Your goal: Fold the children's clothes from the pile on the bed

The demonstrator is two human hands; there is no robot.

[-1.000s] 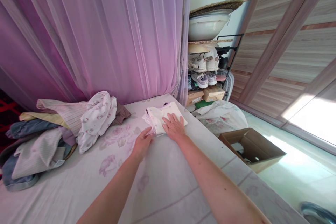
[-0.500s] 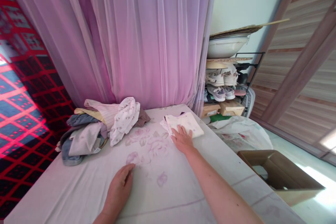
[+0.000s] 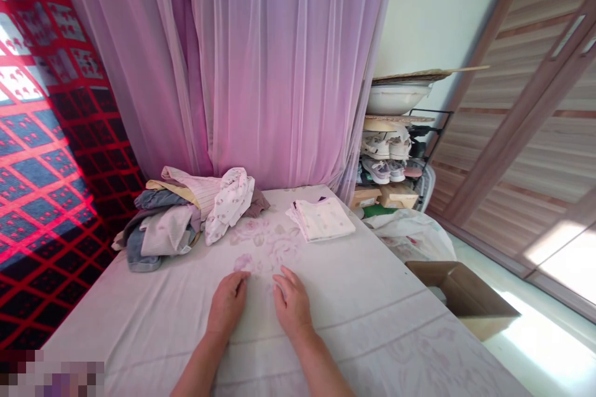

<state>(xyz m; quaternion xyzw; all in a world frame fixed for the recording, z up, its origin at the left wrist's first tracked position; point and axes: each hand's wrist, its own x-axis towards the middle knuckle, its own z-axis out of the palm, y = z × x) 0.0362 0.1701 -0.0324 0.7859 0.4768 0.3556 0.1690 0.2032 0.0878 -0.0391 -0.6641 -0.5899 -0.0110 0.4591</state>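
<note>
My left hand [image 3: 228, 303] rests on the pale floral sheet [image 3: 354, 285], holding nothing, its fingers loosely bent and the thumb a little apart. To its right, my right hand [image 3: 293, 303] is also empty, with fingers spread and slightly curved. Beyond my right hand lies a small stack of folded clothes [image 3: 326, 221], a white patterned piece on top. On the far left of the sheet is a loose heap of clothes: a white printed garment [image 3: 229, 208], a grey ribbed garment [image 3: 164, 232] and blue denim [image 3: 142, 255] among others. Neither hand touches the clothes.
A purple curtain [image 3: 279, 74] hangs behind the sheet. On the right stand a rack with shoes [image 3: 379, 170] and a white basin [image 3: 395, 99], a plastic bag [image 3: 410, 232] and an open cardboard box [image 3: 479, 298]. A red-and-black checked cloth [image 3: 69, 198] hangs at left.
My right hand has left the folded stack and come back toward me, beside my left hand. The stack stays on the sheet. The view has shifted slightly.
</note>
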